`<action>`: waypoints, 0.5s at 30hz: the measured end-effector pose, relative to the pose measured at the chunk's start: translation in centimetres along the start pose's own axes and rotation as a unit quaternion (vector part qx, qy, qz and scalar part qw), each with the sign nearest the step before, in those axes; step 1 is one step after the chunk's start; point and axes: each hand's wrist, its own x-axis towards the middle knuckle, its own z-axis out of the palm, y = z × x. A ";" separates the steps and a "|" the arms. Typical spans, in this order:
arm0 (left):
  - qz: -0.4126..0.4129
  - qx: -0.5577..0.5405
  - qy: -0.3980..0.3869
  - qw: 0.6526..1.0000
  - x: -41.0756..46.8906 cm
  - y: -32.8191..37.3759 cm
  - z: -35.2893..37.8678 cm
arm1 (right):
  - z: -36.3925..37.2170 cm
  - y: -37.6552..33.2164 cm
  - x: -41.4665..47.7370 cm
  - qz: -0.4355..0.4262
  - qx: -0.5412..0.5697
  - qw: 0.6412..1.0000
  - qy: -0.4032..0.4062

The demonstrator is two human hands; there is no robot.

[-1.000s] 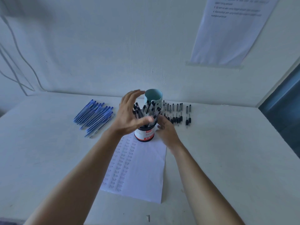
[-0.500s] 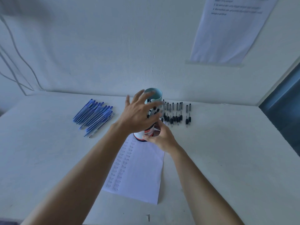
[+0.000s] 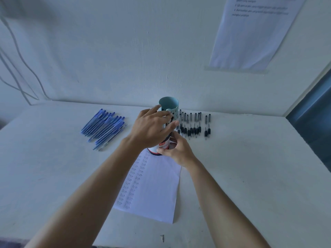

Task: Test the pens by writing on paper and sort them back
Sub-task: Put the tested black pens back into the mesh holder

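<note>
Worktop: the white worktop (image 3: 250, 176) carries two sorted groups and a written-on sheet, so the task looks well along but not closed.
Sheet: the white paper sheet (image 3: 157, 190) lies from the middle toward the near edge. Two columns of handwritten "Test" run down its left side, and the right side is blank.
Blue pens: a pile of blue ballpoint pens (image 3: 103, 127) lies toward the rear-left corner, apparently sorted.
Black pens: a row of black-gripped pens (image 3: 194, 125) lies along the rear edge, right of centre, apparently sorted.
Canister: the white cylindrical canister with a red band (image 3: 163, 145) stands on the sheet's far end. Its pens are probably the ones left.
Cup: the teal paper cup (image 3: 169, 104) stands just behind the canister; its bottom is out of sight.
Left hand: the left hand (image 3: 152, 129) lies over the canister's mouth, fingers reaching toward the cup. I cannot tell whether it grips any pens.
Right hand: the right hand (image 3: 177, 151) wraps the canister's lower wall, steadying it.
Hidden: the canister's contents show only as dark slivers between fingers, and their count is unreadable.
</note>
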 end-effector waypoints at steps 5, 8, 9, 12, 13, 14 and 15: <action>0.044 -0.156 0.012 0.987 -0.5 -2.4 -1.3 | -0.1 0.1 -0.1 -0.004 0.008 1.000 -0.001; 0.041 -0.133 -0.005 0.990 -0.8 -2.7 -1.1 | -0.2 0.0 -0.2 -0.005 0.019 1.000 -0.001; 0.033 -0.123 -0.021 0.992 -0.8 -2.6 -0.8 | -0.2 0.0 -0.2 -0.006 0.023 1.000 -0.001; -0.010 -0.111 0.009 0.994 -0.7 -1.8 0.5 | -0.1 0.1 -0.2 -0.002 0.028 1.000 0.002; -0.034 -0.114 0.040 0.992 -0.7 -1.4 0.8 | -0.1 0.1 -0.2 -0.002 0.027 1.000 0.003; -0.060 -0.117 0.071 0.989 -0.7 -1.2 1.0 | -0.1 0.0 -0.2 -0.004 0.025 1.000 0.003; -0.082 -0.115 0.098 0.985 -0.6 -1.1 1.2 | -0.1 0.0 -0.2 -0.006 0.025 1.000 0.001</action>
